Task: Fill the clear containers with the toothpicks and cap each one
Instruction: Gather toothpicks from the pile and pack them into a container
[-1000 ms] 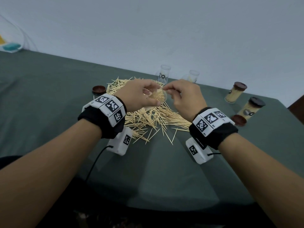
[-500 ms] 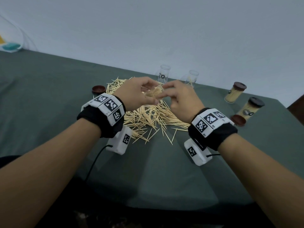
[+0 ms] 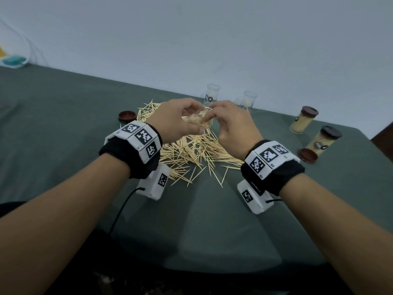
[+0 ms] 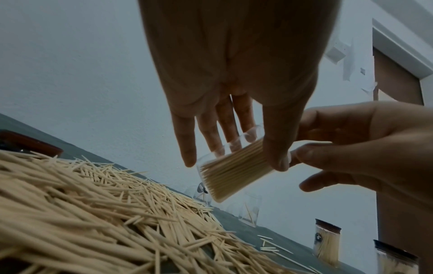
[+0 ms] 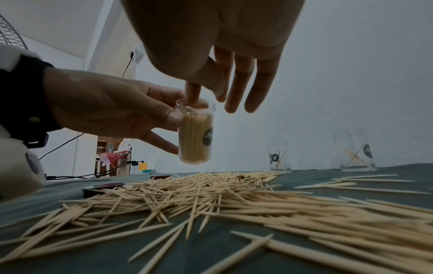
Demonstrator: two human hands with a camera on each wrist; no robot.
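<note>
My left hand (image 3: 180,124) grips a clear container (image 5: 195,137), packed almost full of toothpicks, a little above the loose toothpick pile (image 3: 191,154). The container (image 4: 234,176) is pinched between thumb and fingers with no cap on. My right hand (image 3: 229,126) hovers over its mouth, and the index fingertip (image 5: 193,96) dips inside the rim onto the toothpick tips. Its other fingers hang loose and hold nothing. Two more clear containers (image 3: 212,95) (image 3: 249,101) stand behind the pile, each with only a few toothpicks inside.
Two filled containers with dark caps (image 3: 303,122) (image 3: 323,143) stand at the right on the green tablecloth (image 3: 63,124). A loose brown cap (image 3: 127,116) lies left of the pile, and another (image 3: 307,155) lies by the right-hand capped container. A wall runs close behind.
My right hand has eased out of a pinch at the container's mouth, and its index finger now reaches inside. The left hand still holds the container, lifted slightly.
</note>
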